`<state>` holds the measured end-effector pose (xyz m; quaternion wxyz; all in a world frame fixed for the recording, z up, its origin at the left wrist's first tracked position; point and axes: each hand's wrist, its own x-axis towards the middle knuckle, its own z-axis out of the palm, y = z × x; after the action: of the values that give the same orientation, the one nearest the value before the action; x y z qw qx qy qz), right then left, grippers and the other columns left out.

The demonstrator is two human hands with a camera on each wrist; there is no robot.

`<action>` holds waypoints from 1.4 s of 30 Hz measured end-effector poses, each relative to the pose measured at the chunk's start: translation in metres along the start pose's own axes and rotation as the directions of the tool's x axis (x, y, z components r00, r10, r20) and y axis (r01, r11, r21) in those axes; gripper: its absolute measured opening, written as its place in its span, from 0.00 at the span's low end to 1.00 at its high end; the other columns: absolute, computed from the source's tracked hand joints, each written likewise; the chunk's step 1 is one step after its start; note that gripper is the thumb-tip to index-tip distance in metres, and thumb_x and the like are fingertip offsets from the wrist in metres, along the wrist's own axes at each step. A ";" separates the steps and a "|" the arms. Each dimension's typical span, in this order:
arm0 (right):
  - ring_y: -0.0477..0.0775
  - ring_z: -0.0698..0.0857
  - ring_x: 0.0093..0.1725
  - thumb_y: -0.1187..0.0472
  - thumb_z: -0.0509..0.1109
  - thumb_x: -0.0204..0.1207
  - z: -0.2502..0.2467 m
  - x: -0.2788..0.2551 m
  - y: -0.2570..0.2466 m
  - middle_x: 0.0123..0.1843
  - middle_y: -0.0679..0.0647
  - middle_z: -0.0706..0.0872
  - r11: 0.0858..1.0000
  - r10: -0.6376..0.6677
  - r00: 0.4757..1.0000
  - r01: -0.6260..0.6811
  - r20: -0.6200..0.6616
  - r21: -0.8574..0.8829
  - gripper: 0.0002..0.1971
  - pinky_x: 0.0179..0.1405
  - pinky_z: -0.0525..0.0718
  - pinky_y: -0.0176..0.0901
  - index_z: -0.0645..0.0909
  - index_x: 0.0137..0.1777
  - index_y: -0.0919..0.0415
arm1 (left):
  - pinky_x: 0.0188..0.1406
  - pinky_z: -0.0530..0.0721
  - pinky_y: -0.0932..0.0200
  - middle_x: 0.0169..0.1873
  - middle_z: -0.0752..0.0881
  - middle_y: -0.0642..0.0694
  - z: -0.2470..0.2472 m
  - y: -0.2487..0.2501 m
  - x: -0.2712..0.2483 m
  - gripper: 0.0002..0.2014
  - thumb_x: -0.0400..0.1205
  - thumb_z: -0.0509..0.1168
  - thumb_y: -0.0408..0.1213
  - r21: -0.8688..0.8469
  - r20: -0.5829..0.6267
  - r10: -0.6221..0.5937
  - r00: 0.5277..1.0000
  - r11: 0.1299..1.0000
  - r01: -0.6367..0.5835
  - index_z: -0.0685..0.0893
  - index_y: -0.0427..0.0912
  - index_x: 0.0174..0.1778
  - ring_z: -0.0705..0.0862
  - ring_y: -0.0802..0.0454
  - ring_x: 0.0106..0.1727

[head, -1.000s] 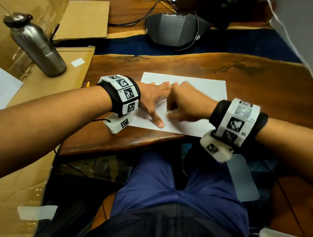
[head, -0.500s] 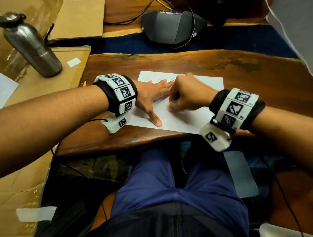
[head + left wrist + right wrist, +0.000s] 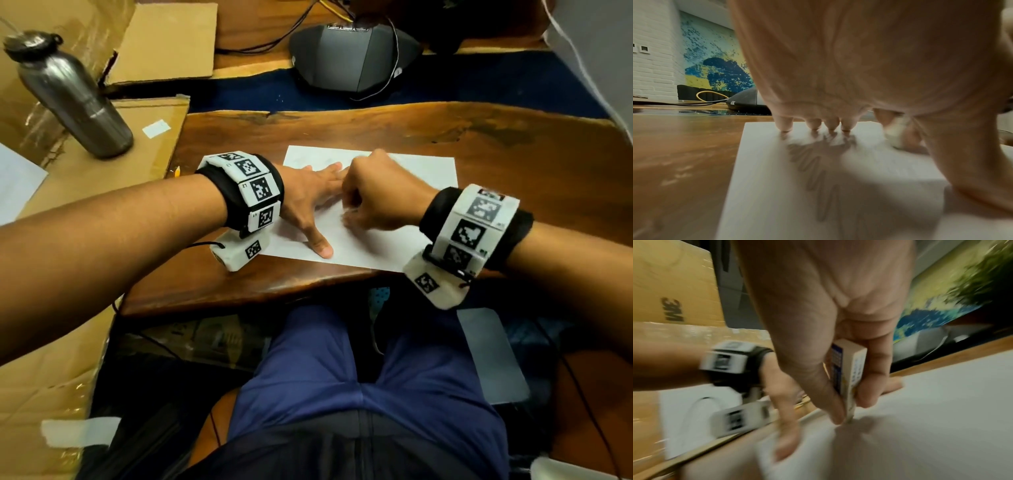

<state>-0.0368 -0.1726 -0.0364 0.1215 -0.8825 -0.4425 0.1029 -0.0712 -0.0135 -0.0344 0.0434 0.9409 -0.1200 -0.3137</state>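
A white sheet of paper (image 3: 414, 178) lies on the wooden table (image 3: 513, 144) in front of me. A grey pencil scribble (image 3: 818, 175) runs across the paper (image 3: 766, 186) in the left wrist view. My left hand (image 3: 308, 195) lies flat on the sheet with its fingers straight, the fingertips (image 3: 785, 125) pressing down. My right hand (image 3: 373, 195) pinches a white eraser (image 3: 849, 369) in a blue-printed sleeve between thumb and fingers. The eraser's tip touches the paper (image 3: 931, 418) just right of the left hand (image 3: 785, 402). The right hand looks blurred.
A steel water bottle (image 3: 68, 96) stands on flattened cardboard (image 3: 113, 161) at the left. A dark grey conference phone (image 3: 352, 58) with cables sits behind the table. A yellow pencil tip (image 3: 177, 170) shows at the table's left edge. My legs are below the near edge.
The right hand has slid back and forth over the paper with the eraser, ending slightly nearer to me. The left hand has stayed flat on the sheet.
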 end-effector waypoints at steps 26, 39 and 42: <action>0.52 0.83 0.31 0.61 0.81 0.66 -0.008 0.009 0.010 0.30 0.50 0.85 0.999 0.043 0.999 -0.044 0.014 0.009 0.07 0.33 0.77 0.40 0.87 0.31 0.55 | 0.83 0.39 0.38 0.87 0.37 0.50 0.001 0.003 -0.001 0.63 0.68 0.78 0.62 0.013 -0.014 0.039 0.999 0.999 -0.038 0.39 0.54 0.87 0.40 0.48 0.86; 0.50 0.88 0.38 0.56 0.84 0.70 -0.028 0.009 0.082 0.40 0.54 0.93 0.920 0.329 0.943 -0.330 0.042 0.212 0.07 0.42 0.89 0.45 0.92 0.41 0.59 | 0.83 0.33 0.37 0.84 0.29 0.57 0.013 -0.023 0.021 0.63 0.67 0.67 0.75 0.055 -0.034 0.092 0.995 0.994 -0.090 0.32 0.57 0.85 0.30 0.56 0.85; 0.54 0.90 0.41 0.55 0.83 0.71 -0.024 0.010 0.091 0.41 0.55 0.93 0.901 0.349 0.931 -0.365 0.110 0.235 0.08 0.48 0.89 0.49 0.92 0.42 0.58 | 0.83 0.34 0.38 0.86 0.33 0.54 0.014 -0.024 0.028 0.53 0.75 0.58 0.73 0.100 -0.111 0.091 0.990 0.992 -0.080 0.36 0.56 0.87 0.34 0.53 0.86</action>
<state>0.0451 -0.2203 -0.0419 0.1971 -0.9222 -0.2604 0.2072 -0.0533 0.0027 -0.0651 0.0189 0.9524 -0.1722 -0.2509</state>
